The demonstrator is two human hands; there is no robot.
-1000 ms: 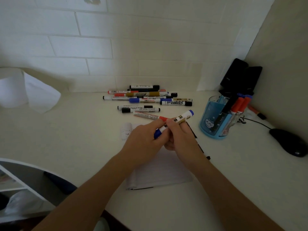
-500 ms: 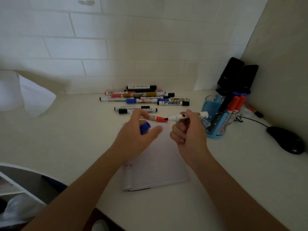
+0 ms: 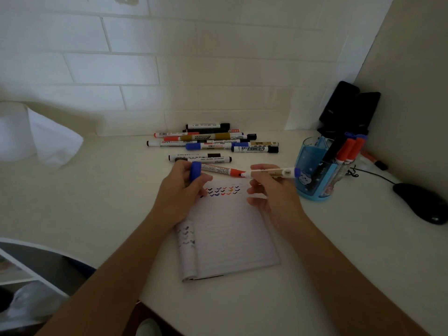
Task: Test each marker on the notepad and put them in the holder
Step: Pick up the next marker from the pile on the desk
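Partway: left hand [image 3: 179,195] pinching blue cap [image 3: 195,170], right hand [image 3: 271,194] gripping uncapped marker [image 3: 271,173]; holder [image 3: 310,156] holding few, pile [image 3: 213,141] waiting untested.

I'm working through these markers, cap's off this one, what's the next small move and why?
Probably tip the uncapped marker in your right hand down to the notepad and make a short mark beside the existing ticks: its nib is bare and off the page, and your left hand holds the blue cap.
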